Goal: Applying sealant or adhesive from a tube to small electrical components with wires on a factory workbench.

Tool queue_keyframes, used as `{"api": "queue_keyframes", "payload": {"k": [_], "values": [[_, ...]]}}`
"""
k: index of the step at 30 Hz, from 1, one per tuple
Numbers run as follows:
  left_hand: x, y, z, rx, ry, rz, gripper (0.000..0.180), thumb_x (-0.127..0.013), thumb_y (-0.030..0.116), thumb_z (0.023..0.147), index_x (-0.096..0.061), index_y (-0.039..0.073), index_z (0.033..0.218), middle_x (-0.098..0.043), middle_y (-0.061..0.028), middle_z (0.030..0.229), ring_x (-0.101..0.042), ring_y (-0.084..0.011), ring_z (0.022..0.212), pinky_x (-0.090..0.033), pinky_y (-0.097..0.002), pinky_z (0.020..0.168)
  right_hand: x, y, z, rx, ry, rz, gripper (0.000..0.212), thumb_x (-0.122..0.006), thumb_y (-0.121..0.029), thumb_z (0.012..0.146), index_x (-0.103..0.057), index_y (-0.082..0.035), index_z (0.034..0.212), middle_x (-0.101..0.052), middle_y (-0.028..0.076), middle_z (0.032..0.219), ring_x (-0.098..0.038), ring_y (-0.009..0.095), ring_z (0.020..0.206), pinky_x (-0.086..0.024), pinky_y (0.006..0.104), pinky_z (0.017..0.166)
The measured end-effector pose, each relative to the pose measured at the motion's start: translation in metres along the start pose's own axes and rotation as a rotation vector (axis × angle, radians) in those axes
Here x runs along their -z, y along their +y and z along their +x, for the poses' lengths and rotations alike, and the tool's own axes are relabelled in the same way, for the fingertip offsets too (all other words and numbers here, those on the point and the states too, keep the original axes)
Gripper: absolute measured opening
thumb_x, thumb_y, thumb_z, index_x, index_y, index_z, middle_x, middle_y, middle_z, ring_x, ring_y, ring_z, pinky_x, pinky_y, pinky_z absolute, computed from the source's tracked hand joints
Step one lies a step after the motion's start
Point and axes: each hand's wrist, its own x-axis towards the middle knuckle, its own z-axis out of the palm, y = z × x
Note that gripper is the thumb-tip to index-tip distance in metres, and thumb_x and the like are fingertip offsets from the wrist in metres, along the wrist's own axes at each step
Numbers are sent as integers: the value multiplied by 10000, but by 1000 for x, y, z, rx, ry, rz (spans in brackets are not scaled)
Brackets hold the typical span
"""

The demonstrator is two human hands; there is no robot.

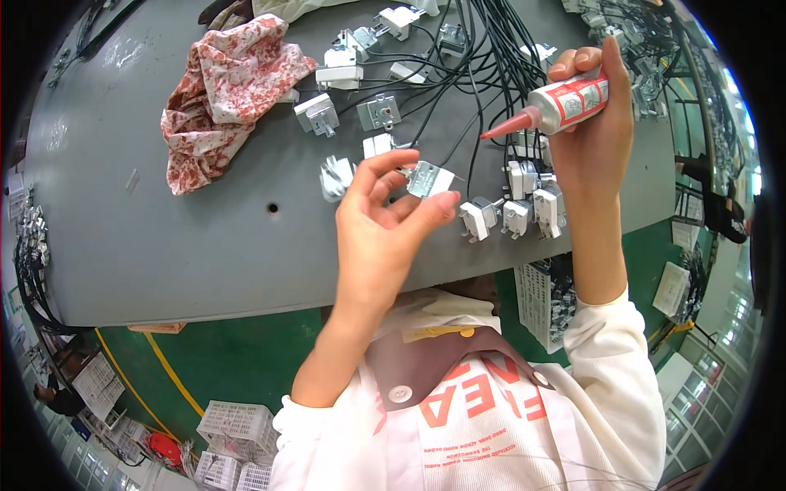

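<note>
Held in the left hand point(381, 221), between thumb and bent fingers: a small metal-and-white block point(427, 180), apparently raised above the worktop point(205, 254), inward from the near edge. Held in the right hand point(594, 147), wrapped by fingers and thumb: a red-and-white tube point(565, 106), with red nozzle point(512, 124) pointing left, near the block but apart from it. Firmness of both grips hard to judge.

Likeliest trouble: a drip or stray squirt from the nozzle, caused by squeezing too soon or too hard, and landing on the black cables point(491, 49) below. Could also smear the left thumb, so close to the block. Might lose the block through too loose a pinch, or through a tug from a snagged cable. Worth watching too: spare blocks point(520, 200) crowded toward the near edge, right of centre, easily nudged by a forearm. Less exposed: the crumpled cloth point(229, 90) toward the far edge, left of centre.
</note>
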Motion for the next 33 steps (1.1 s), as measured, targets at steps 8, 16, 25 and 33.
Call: {"api": "queue_keyframes", "payload": {"k": [8,16,25,33], "values": [[12,6,18,-460,126,333,493,-717,-79,643,-504,24,1075,-636,-136,1038,-630,-162,909,-506,-259,774,-41,-6,18,81,-165,-330,364,-467,-298,934,-544,-12,722,-571,104,665,-588,175,595,-479,259,545],[22,17,30,-520,-23,330,420,-669,-109,667,-504,18,1032,-642,-136,1028,-628,-151,900,-505,-252,778,-69,-17,48,286,-588,-819,512,-362,-358,957,-556,22,674,-599,138,650,-630,225,546,-525,304,508],[29,23,35,-415,-103,295,491,-710,-98,657,-444,12,1056,-614,-187,1064,-606,-162,917,-493,-284,818,-108,-17,43,142,-486,-1063,429,-464,-315,933,-633,44,769,-641,147,713,-644,205,579,-528,305,496],[27,24,36,-413,-113,282,481,-699,-110,658,-405,34,1010,-603,-222,1074,-604,-163,927,-494,-286,825,-109,-12,58,287,-641,-1006,414,-478,-313,928,-639,33,767,-642,139,699,-642,197,566,-525,301,482]]}}
